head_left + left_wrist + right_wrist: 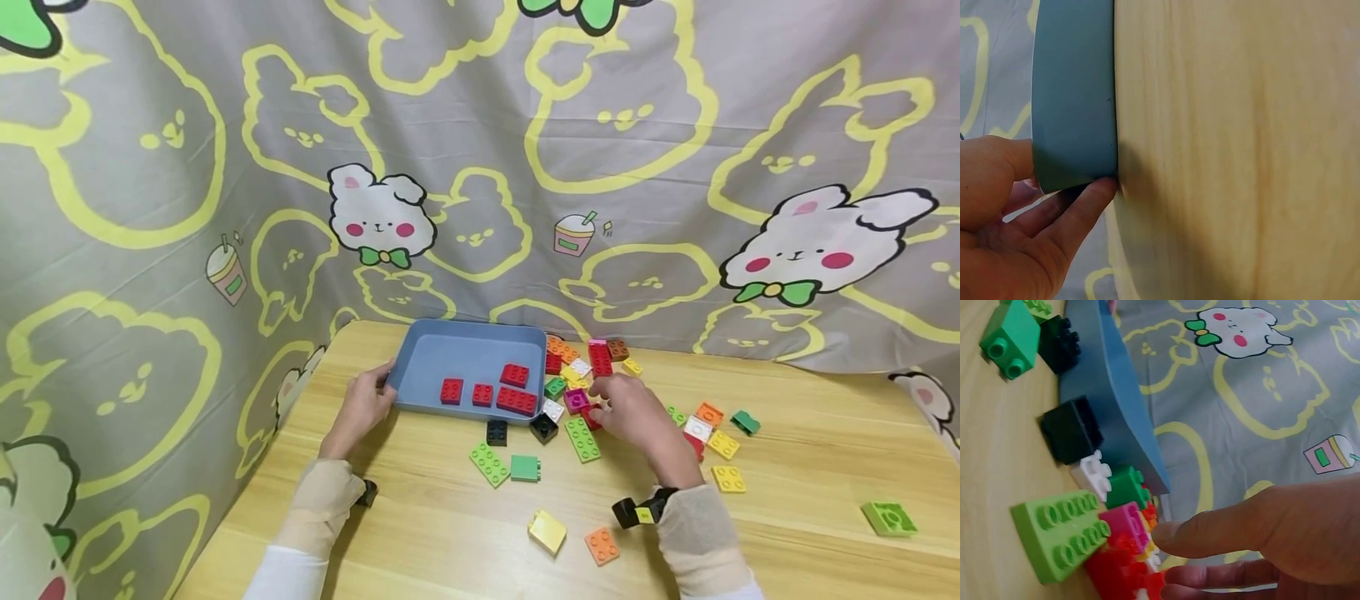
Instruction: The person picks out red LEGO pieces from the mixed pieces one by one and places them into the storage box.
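Observation:
My left hand [364, 410] grips the left end of a blue-grey tray [427, 358]. In the left wrist view, the thumb lies at the tray's upper rim and the fingers reach under its corner. Several red building bricks [516, 400] lie in the tray. Over the brick pile to the right, my right hand [633, 412] reaches with thumb and fingers apart. Its fingertips are right by a red brick [1110, 572] and a magenta brick [1124, 524]. A long red brick [600, 358] lies just beyond the fingers. No brick shows between thumb and fingers.
Light green bricks [490, 464], a green brick [525, 468] and black bricks [497, 432] lie before the tray. Pale yellow [547, 533] and orange [602, 546] bricks sit nearer. More bricks are scattered rightward, including a light green one [889, 518]. A patterned curtain [465, 125] backs the table.

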A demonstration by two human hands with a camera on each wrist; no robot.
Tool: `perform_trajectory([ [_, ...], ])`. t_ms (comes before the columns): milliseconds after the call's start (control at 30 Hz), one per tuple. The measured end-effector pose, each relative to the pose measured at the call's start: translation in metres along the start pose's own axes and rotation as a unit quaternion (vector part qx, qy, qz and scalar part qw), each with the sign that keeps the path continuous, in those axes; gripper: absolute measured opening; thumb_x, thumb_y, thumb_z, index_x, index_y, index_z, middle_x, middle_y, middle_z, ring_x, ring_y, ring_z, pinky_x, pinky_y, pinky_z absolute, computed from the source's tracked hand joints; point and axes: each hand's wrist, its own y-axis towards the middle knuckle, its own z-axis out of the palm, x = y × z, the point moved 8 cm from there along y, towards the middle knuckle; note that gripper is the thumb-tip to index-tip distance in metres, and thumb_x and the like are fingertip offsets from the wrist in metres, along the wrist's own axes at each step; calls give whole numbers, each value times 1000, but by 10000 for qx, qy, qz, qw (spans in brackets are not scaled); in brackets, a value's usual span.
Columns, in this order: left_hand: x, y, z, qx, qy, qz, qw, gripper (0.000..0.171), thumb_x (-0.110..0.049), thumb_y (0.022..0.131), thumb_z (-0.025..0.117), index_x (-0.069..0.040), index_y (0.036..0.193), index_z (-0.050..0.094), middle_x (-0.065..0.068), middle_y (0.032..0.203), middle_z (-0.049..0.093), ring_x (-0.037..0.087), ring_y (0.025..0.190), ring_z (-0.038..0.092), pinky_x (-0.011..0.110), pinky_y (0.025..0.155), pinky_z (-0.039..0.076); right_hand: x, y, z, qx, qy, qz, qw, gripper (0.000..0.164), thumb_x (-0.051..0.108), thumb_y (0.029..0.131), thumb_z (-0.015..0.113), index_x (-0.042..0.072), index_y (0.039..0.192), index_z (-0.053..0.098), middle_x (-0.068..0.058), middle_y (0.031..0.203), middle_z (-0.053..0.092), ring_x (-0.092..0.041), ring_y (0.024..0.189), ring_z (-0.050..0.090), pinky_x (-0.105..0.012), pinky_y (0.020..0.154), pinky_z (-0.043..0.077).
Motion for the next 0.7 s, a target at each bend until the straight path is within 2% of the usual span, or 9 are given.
perform_trajectory([
  [200, 0, 0, 0, -9, 9, -15, 10000, 60, 4, 84, 50, 0, 143, 48, 29, 126, 61, 30, 99, 63, 36, 68, 51, -3, 2, 12, 66, 7, 422, 9991, 22, 10, 82, 76, -1, 99, 70, -9, 83, 63, -23, 71, 54, -39, 64, 48],
  [500, -1, 1, 0, -62, 30, 9, 10000, 58, 4, 85, 52, 0, 143, 50, 28, 125, 63, 29, 94, 62, 33, 62, 50, -7, 7, 19, -5, 116, 944, 9955, 16, 7, 80, 75, -3, 91, 67, -9, 76, 59, -24, 68, 53, -36, 60, 46],
  [700, 1, 2, 2, 42, 45, -39, 10000, 58, 3, 86, 52, -1, 144, 49, 28, 127, 61, 29, 93, 61, 30, 58, 49, -11, 8, 26, 176, 128, 1219, 9923, 14, 8, 82, 74, -2, 89, 68, -9, 74, 59, -23, 66, 54, -33, 58, 46],
])
